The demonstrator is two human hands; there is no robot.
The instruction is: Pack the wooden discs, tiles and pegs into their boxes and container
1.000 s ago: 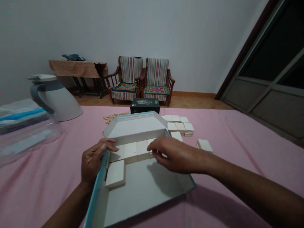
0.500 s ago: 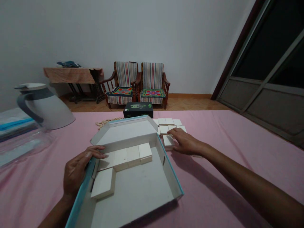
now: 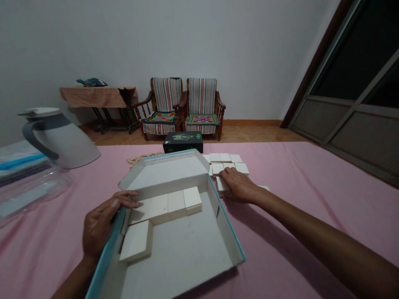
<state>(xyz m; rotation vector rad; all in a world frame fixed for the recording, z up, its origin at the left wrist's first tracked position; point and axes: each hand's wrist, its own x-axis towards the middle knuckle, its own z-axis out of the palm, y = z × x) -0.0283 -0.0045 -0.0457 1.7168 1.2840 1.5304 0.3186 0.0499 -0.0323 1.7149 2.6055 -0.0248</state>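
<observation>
Low in the frame, left of centre, a shallow open box (image 3: 181,249) sits on a pink cloth (image 3: 280,166), its lid flap raised at the far side. Inside, a row of white blocks (image 3: 176,203) runs along the far wall, and a lone block (image 3: 135,241) lies at the left wall, nearer the viewer. Beyond the box's right wall, just right of centre, stand piles of similar blocks (image 3: 218,168).

The box's near edge seems slightly lifted, with dark shadow below; if the left side were tipped further, the lone block could slide and the row lose its line. A careless pull at the piles might topple one, since they stand close together, or knock the box's right wall.

The left hand (image 3: 106,216) grips the box's left wall, fingers close together and hooked over the rim; the tips reach above the row's left end, though whether they touch it is unclear. The right hand (image 3: 238,185) has its fingers bent and slightly apart over the nearest outside block (image 3: 221,185), touching it; how firmly they pinch cannot be told.
</observation>
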